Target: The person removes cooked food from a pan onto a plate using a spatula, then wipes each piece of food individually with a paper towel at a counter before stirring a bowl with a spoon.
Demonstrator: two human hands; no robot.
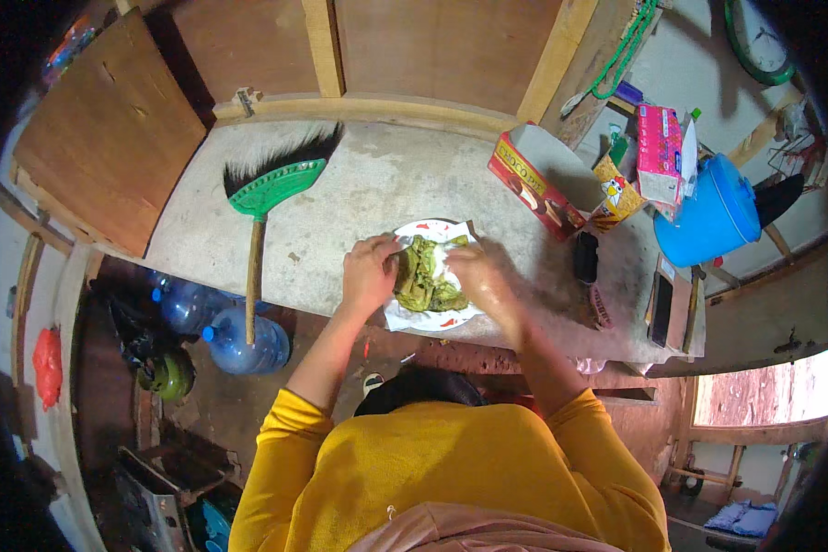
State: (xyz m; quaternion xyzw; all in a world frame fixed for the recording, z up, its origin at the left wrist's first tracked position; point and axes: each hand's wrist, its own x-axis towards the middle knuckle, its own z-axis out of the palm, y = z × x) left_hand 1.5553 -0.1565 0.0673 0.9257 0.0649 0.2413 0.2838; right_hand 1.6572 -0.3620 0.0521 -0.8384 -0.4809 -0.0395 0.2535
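Note:
A white plate [424,226] with red marks lies near the front edge of the pale tabletop, bearing paper and green leaf-like wrapping [421,276] with white material at its right part. My left hand [371,274] is at the plate's left side, fingers curled at the paper and the wrapping's upper left edge. Over the right side of the wrapping is my right hand [479,279], slightly blurred, its fingertips at the white material. Whether either hand grips anything is hard to tell, as the fingertips are partly hidden.
A green broom head [279,186] lies left on the tabletop [386,165], its handle past the front edge. Right stand a red Choco Pie box [535,183], a yellow packet [617,193], a pink tissue pack [660,148] and a blue lidded bucket [707,210]. Below left are blue water bottles [248,341].

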